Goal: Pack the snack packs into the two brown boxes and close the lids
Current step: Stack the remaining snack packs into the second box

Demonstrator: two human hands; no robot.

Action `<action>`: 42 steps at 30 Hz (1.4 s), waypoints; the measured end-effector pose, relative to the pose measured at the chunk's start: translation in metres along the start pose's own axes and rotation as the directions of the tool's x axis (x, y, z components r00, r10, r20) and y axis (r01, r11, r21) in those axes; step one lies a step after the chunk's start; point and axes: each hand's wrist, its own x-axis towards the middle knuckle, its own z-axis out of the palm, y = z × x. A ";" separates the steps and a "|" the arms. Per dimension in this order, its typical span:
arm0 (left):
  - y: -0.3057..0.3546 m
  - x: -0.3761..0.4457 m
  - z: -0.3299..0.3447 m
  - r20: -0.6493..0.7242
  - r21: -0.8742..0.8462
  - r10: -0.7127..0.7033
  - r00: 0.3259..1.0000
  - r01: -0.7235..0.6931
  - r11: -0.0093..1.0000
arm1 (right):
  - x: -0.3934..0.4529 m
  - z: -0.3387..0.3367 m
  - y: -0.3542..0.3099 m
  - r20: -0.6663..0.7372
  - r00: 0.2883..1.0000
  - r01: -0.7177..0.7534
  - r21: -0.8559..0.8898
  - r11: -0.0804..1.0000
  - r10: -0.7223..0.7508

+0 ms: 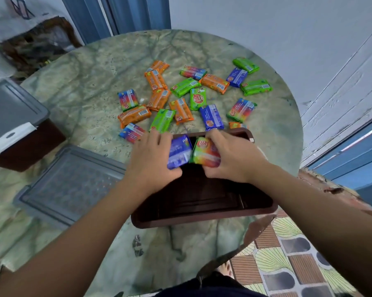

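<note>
Snack packs (180,97) beyond open box (202,217)

Soft, even daylight is filling the scene, leaving the worktop (78,93) bright with only a faint sheen and no hard glare, while shadows are staying weak and diffuse, the deepest one pooling inside the open brown box (202,202). The wide-angle lens is bending straight lines strongly toward the edges, curving the wall and stretching both forearms. The left hand (153,163) and right hand (234,159) are showing slight motion blur, and fine print on the snack packs (180,93) is looking soft.
</note>
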 end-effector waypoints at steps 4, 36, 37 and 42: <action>0.010 -0.006 0.010 0.324 0.207 0.069 0.944 -0.142 0.968 | 0.001 0.014 0.004 0.296 0.954 0.029 -0.218 0.976 0.038; 0.022 0.007 0.047 0.334 -0.035 -0.058 0.941 0.074 0.997 | 0.009 0.043 0.000 0.328 0.929 -0.067 -0.302 0.951 0.170; 0.022 0.007 0.048 0.318 -0.009 -0.053 0.947 0.059 0.998 | 0.009 0.042 0.000 0.331 0.928 -0.067 -0.303 0.951 0.171; 0.023 0.005 0.048 0.264 0.076 -0.014 0.964 -0.006 0.997 | 0.009 0.043 0.000 0.328 0.928 -0.067 -0.311 0.948 0.174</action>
